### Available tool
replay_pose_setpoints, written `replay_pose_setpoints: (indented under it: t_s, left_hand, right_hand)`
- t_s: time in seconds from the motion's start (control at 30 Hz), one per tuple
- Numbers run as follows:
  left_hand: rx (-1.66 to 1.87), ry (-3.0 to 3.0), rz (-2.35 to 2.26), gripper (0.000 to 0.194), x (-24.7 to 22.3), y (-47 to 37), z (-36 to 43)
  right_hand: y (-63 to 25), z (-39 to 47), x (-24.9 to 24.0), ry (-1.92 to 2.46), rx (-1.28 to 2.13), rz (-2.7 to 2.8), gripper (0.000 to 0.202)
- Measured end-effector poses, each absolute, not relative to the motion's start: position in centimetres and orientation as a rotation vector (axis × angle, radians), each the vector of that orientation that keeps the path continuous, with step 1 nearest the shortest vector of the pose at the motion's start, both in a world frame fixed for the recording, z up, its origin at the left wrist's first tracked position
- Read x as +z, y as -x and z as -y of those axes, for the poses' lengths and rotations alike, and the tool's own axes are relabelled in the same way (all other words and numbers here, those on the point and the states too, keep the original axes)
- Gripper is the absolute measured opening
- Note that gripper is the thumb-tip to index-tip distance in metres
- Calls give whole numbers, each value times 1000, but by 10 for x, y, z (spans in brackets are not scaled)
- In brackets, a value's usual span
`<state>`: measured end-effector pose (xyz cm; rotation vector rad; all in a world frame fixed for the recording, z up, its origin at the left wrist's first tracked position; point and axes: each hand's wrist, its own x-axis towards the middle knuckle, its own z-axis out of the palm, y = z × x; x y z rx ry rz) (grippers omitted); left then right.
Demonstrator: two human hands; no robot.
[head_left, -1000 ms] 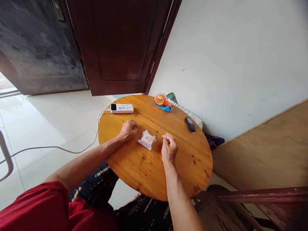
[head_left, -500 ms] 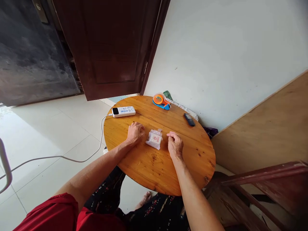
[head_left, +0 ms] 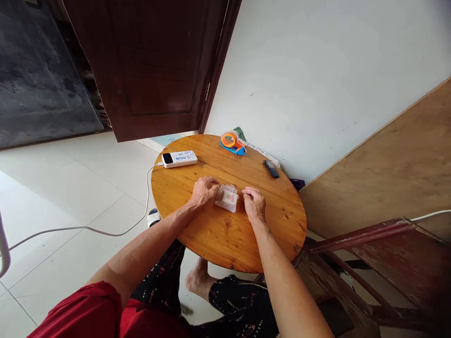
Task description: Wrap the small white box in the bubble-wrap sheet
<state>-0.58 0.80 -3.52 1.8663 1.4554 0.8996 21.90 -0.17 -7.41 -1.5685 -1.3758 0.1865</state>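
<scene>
A small white block with red print point(head_left: 229, 197) lies on an opened piece of bubble wrap point(head_left: 230, 208) near the middle of the round wooden table point(head_left: 225, 244). My left hand point(head_left: 205, 191) rests at the wrap's left side, its curled fingertips closed at the raised left edge; the contact is partly hidden. To the right of the wrap, slightly apart from it, is my right hand point(head_left: 254, 203). Its fingers are bent in and pressed together, and nothing shows in them.
An orange and blue tape dispenser point(head_left: 233, 142) stands at the table's far edge. A white device with a dark screen point(head_left: 179, 158) sits far left, trailing a white cable point(head_left: 146, 188). A dark, partly blurred object point(head_left: 271, 169) lies far right, near the wall point(head_left: 299, 84).
My left hand has moved right, up to the wrap's edge. My right hand has shifted slightly toward the wrap. The view has moved a little, and a bare foot shows more under the table.
</scene>
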Motion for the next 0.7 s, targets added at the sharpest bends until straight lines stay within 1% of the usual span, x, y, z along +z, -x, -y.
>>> replay_pose_setpoints:
  t_s: [0.1, 0.3, 0.43, 0.5, 0.6, 0.7]
  left_hand:
    - [909, -1838, -1396, 30, -34, 7, -6]
    - [906, -1817, -1347, 29, -35, 8, -3]
    - [887, -1867, -1326, 29, -35, 8, 1]
    - [878, -1909, -1321, 40, -36, 7, 3]
    - [844, -2003, -1317, 63, -39, 5, 4]
    - [789, -2098, -1314, 70, -41, 5, 4]
  right_hand:
    - [-217, 2, -70, 1580, 212, 1370, 18]
    - [-212, 6, -62, 1609, 276, 1393, 50]
    - [-211, 6, -62, 1634, 291, 1396, 60]
    - [-212, 5, -63, 1639, 292, 1393, 62]
    - [-213, 4, -64, 1638, 301, 1390, 63]
    - [-214, 5, -65, 1633, 314, 1384, 64]
